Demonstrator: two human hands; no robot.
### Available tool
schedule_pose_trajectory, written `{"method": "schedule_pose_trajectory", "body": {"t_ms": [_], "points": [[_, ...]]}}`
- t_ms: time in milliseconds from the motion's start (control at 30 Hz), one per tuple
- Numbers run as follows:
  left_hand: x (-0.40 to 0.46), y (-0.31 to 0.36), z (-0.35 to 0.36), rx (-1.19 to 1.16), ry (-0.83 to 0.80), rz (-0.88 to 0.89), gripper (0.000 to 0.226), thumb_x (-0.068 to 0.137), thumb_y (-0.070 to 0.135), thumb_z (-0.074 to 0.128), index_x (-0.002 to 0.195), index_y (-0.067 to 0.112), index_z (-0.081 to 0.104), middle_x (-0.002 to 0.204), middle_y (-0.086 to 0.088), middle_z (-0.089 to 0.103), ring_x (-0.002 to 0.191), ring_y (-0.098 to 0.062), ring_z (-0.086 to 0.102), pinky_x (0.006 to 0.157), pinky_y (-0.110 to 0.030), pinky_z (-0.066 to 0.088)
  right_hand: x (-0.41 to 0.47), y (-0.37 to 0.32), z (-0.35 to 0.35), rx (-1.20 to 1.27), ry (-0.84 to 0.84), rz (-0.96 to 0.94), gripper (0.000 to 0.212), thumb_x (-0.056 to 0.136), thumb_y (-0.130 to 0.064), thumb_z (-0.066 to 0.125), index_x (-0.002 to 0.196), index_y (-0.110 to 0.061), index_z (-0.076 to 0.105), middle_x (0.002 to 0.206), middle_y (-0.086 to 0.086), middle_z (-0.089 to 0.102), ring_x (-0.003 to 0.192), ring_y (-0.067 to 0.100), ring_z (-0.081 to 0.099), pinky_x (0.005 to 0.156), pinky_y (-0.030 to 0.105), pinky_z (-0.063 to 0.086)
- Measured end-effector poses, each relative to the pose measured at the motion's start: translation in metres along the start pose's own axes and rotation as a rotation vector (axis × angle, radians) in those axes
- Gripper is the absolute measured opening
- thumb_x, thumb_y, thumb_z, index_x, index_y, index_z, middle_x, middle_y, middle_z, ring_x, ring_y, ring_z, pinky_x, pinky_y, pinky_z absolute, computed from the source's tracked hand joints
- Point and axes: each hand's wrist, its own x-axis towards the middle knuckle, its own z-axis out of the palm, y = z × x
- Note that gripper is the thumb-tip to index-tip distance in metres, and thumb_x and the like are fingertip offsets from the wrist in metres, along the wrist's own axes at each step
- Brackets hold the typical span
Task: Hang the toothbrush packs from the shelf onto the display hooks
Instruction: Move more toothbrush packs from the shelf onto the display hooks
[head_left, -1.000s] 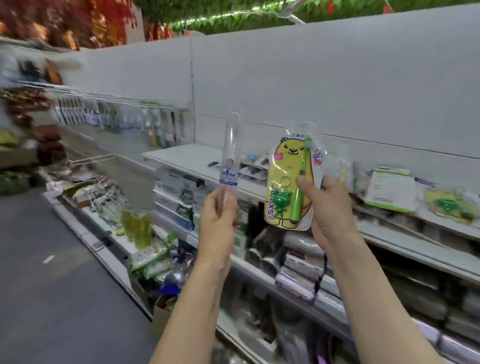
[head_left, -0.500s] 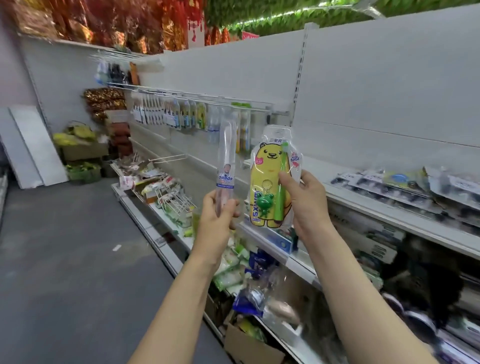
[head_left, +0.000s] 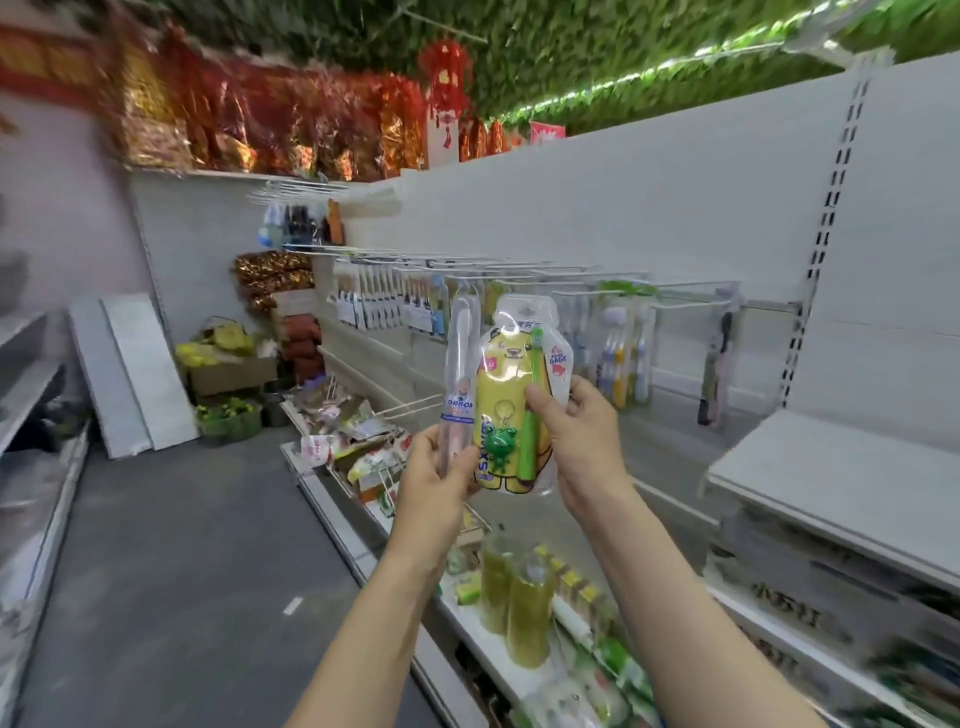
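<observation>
My left hand (head_left: 434, 483) grips the lower end of a slim clear toothbrush pack (head_left: 460, 374) with a blue label, held upright. My right hand (head_left: 582, 441) pinches a wide clear pack with a yellow bear card, a green toothbrush and a green frog charm (head_left: 511, 410). Both packs are raised side by side in front of the row of white wire display hooks (head_left: 519, 273). Several toothbrush packs (head_left: 621, 358) hang from those hooks behind them. One dark toothbrush pack (head_left: 714, 374) hangs alone further right.
A white shelf (head_left: 831, 467) juts out at right with boxes under it. Bottles of green liquid (head_left: 514, 597) and loose goods fill the low shelf below my arms. The grey aisle floor (head_left: 171, 571) lies to the left, with white boards (head_left: 135, 374) leaning on the far wall.
The view has swung left and nearer along the shelving, so the hook row now stands right behind the two packs. Both hands keep the same hold and stay raised.
</observation>
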Motion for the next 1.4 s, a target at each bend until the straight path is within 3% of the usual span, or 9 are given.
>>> {"method": "schedule_pose_trajectory", "body": {"t_ms": [167,267,367,600,767,933,1067,1167,1400], "points": [[0.089,-0.025,-0.038,0.058,0.086,0.032,0.028,0.095,0.015,0.064,0.119,0.026,0.055,0.115,0.001,0.068,0.105,-0.016,0.066,0.089,-0.035,0.052,0.072,0.043,0.059,-0.034,-0.019,-0.002,0.016,0.092,-0.004,0.068,0.108,-0.006,0.065,0.091,0.004,0.078,0.082,0.018,0.075,0.067,0.030,0.059],[0.132,-0.045,-0.060,0.070,0.101,0.021,0.030,0.094,0.012,0.065,0.118,0.025,0.054,0.115,0.002,0.066,0.104,-0.012,0.065,0.083,-0.027,0.049,0.111,0.069,0.084,-0.077,0.010,-0.015,0.018,0.092,-0.011,0.071,0.107,-0.005,0.067,0.095,0.010,0.077,0.087,0.025,0.075,0.076,0.040,0.061],[0.174,-0.068,-0.081,0.058,0.047,-0.018,0.031,0.093,0.013,0.065,0.116,0.031,0.054,0.116,0.003,0.066,0.104,-0.011,0.064,0.086,-0.031,0.052,0.149,0.092,0.109,-0.106,0.067,-0.025,0.021,0.090,-0.029,0.074,0.098,-0.010,0.068,0.097,0.016,0.076,0.091,0.033,0.073,0.083,0.051,0.059],[0.283,-0.105,-0.151,0.033,-0.111,-0.097,0.034,0.094,0.018,0.065,0.122,0.030,0.052,0.116,0.007,0.066,0.106,-0.008,0.064,0.092,-0.034,0.051,0.223,0.150,0.188,-0.192,0.262,-0.076,0.025,0.093,-0.029,0.070,0.100,-0.005,0.067,0.095,0.013,0.076,0.080,0.021,0.073,0.070,0.036,0.062],[0.385,-0.105,-0.213,0.023,-0.219,-0.118,0.027,0.097,0.021,0.061,0.121,0.026,0.053,0.112,0.008,0.064,0.103,-0.006,0.060,0.076,-0.022,0.044,0.277,0.177,0.255,-0.179,0.381,-0.108,0.023,0.092,-0.025,0.072,0.104,-0.006,0.069,0.093,0.008,0.077,0.077,0.013,0.074,0.058,0.022,0.056],[0.464,-0.107,-0.259,-0.009,-0.309,-0.095,0.009,0.096,0.030,0.062,0.104,0.034,0.060,0.102,0.008,0.069,0.096,-0.008,0.063,0.079,-0.026,0.048,0.330,0.196,0.302,-0.206,0.456,-0.133,0.018,0.092,-0.024,0.072,0.104,-0.011,0.070,0.094,0.007,0.078,0.084,0.017,0.075,0.063,0.025,0.058],[0.503,-0.120,-0.275,-0.018,-0.405,-0.097,0.020,0.092,0.028,0.067,0.113,0.028,0.066,0.102,0.012,0.073,0.099,-0.004,0.066,0.088,-0.027,0.050,0.363,0.221,0.314,-0.291,0.470,-0.117,0.024,0.093,-0.029,0.070,0.106,-0.009,0.071,0.099,0.010,0.078,0.093,0.026,0.075,0.077,0.040,0.061],[0.522,-0.128,-0.281,-0.010,-0.451,-0.085,0.023,0.092,0.022,0.069,0.114,0.027,0.066,0.099,0.015,0.073,0.093,0.003,0.066,0.078,-0.014,0.048,0.383,0.233,0.323,-0.317,0.490,-0.128,0.027,0.095,-0.029,0.069,0.110,-0.006,0.070,0.102,0.012,0.077,0.096,0.028,0.074,0.080,0.042,0.062],[0.551,-0.148,-0.293,0.002,-0.527,-0.111,0.031,0.088,0.012,0.072,0.114,0.027,0.063,0.105,0.008,0.073,0.102,-0.011,0.066,0.086,-0.025,0.049,0.399,0.241,0.338,-0.329,0.515,-0.224,0.016,0.092,-0.024,0.072,0.099,-0.010,0.071,0.099,0.012,0.076,0.085,0.020,0.073,0.071,0.033,0.062]]}}
